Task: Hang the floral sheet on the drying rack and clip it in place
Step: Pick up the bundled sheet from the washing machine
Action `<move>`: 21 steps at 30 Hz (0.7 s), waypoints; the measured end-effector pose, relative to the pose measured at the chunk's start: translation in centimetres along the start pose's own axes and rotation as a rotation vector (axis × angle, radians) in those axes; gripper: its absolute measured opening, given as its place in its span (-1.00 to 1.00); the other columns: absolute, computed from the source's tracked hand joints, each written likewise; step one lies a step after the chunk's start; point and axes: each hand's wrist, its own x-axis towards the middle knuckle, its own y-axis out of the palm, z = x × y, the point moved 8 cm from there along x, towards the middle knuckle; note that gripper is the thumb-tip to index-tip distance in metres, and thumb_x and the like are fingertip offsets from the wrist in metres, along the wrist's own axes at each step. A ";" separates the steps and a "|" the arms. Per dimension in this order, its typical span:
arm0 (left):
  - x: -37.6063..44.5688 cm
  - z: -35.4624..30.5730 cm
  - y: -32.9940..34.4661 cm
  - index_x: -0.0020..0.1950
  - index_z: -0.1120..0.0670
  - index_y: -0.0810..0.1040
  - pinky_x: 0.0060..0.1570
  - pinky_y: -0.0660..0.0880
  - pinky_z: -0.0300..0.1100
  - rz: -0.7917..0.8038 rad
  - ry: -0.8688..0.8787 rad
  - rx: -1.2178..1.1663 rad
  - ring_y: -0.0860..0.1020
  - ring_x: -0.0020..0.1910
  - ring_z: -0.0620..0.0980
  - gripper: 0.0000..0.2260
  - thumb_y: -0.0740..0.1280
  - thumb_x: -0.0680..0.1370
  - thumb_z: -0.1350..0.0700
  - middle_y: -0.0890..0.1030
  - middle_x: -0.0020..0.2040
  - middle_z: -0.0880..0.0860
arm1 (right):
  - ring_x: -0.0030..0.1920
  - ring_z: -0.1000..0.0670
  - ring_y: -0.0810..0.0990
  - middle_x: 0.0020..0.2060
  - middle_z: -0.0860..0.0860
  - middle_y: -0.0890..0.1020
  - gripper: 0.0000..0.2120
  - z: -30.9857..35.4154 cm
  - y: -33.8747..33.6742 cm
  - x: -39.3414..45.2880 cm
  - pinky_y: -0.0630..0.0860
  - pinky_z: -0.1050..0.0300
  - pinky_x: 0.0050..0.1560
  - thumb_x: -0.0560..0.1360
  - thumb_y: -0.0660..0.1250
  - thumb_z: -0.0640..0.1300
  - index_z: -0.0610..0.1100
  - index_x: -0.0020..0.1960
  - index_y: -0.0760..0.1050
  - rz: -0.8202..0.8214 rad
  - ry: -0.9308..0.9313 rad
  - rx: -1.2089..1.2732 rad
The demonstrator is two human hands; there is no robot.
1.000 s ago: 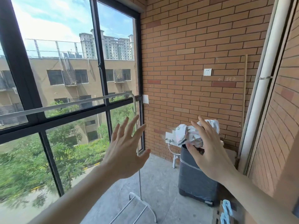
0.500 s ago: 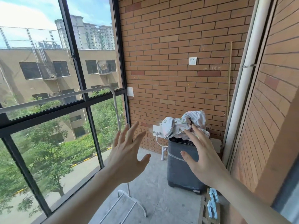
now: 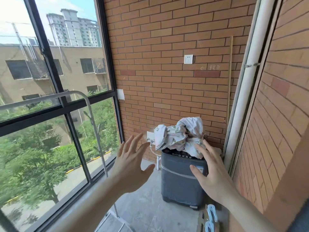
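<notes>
Both arms reach forward from the bottom of the frame on a narrow brick-walled balcony. The left hand [image 3: 132,163] sits just left of centre, palm forward, its fingers straight and spread apart, holding nothing. The right hand [image 3: 211,171] sits right of centre, also with fingers straight and fanned apart; its fingertips overlap the lower edge of the floral sheet [image 3: 179,135] in the picture, though whether they actually touch the cloth cannot be told.

The floral sheet lies crumpled in a pale heap on top of a dark grey washing machine [image 3: 178,180], a little right of centre, against the far brick wall [image 3: 167,47]. The drying rack [image 3: 87,104] is a white tubular frame in the left half of the frame: its top bar runs in from the left edge, curves down beside the window [image 3: 50,64], and its foot shows at the bottom centre, partly hidden behind the left forearm. The rack carries nothing.

Light blue clips [image 3: 211,215] sit at the lower right, just beside the base of the washing machine. A white pipe [image 3: 245,81] runs up the right-hand corner, and a white wall socket [image 3: 188,59] is fixed on the bricks above the sheet
</notes>
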 end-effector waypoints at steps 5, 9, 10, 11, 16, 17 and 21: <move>4.5 0.3 3.2 0.64 -0.24 0.05 0.62 -0.13 0.04 0.040 -0.074 -0.033 -0.18 0.66 -0.02 -0.34 0.16 0.58 -0.37 -0.17 0.67 -0.17 | 0.60 0.29 -0.12 0.59 0.41 -0.09 -0.33 -4.1 1.1 5.7 0.04 0.09 0.57 0.61 0.32 0.17 0.23 0.63 0.10 0.040 0.020 0.045; 7.3 1.7 5.7 0.64 -0.25 0.07 0.62 -0.06 0.03 0.089 -0.120 -0.063 -0.13 0.66 -0.04 -0.33 0.18 0.58 -0.37 -0.14 0.67 -0.19 | 0.59 0.32 -0.15 0.60 0.39 -0.07 -0.33 -6.2 3.0 9.2 0.04 0.10 0.56 0.60 0.33 0.17 0.24 0.62 0.10 0.070 0.029 0.083; 8.3 2.2 6.2 0.63 -0.25 0.08 0.62 -0.04 0.02 0.095 -0.130 -0.075 -0.11 0.65 -0.04 -0.34 0.19 0.58 -0.36 -0.14 0.67 -0.20 | 0.59 0.32 -0.15 0.60 0.39 -0.07 -0.33 -6.7 3.4 10.1 0.08 0.08 0.56 0.60 0.32 0.18 0.26 0.62 0.09 0.075 0.028 0.089; 9.4 2.8 6.7 0.63 -0.24 0.09 0.62 -0.01 0.02 0.099 -0.140 -0.090 -0.10 0.65 -0.04 -0.34 0.20 0.58 -0.36 -0.12 0.66 -0.20 | 0.60 0.31 -0.14 0.60 0.39 -0.07 -0.33 -7.4 3.9 11.2 0.13 0.06 0.56 0.60 0.32 0.19 0.27 0.62 0.09 0.078 0.033 0.095; 15.5 5.6 10.3 0.62 -0.24 0.13 0.60 0.08 0.03 0.125 -0.128 -0.139 -0.02 0.64 -0.04 -0.36 0.23 0.58 -0.34 -0.07 0.66 -0.19 | 0.61 0.28 -0.10 0.60 0.38 -0.06 -0.33 -10.7 6.6 16.3 0.09 0.07 0.57 0.60 0.33 0.18 0.27 0.61 0.11 0.073 0.070 0.084; 16.7 6.3 11.2 0.61 -0.23 0.14 0.60 0.10 0.03 0.129 -0.121 -0.155 -0.01 0.64 -0.04 -0.36 0.24 0.58 -0.33 -0.06 0.66 -0.19 | 0.61 0.28 -0.09 0.60 0.38 -0.06 -0.33 -11.3 7.3 17.4 0.08 0.08 0.58 0.60 0.33 0.18 0.26 0.62 0.11 0.073 0.078 0.079; 21.6 10.0 14.9 0.61 -0.23 0.17 0.59 0.09 0.04 0.159 -0.110 -0.213 0.02 0.63 0.00 -0.36 0.27 0.57 -0.32 -0.01 0.66 -0.16 | 0.61 0.28 -0.09 0.59 0.40 -0.07 -0.32 -13.3 10.3 21.4 0.08 0.08 0.58 0.59 0.32 0.21 0.31 0.60 0.08 0.092 0.126 0.067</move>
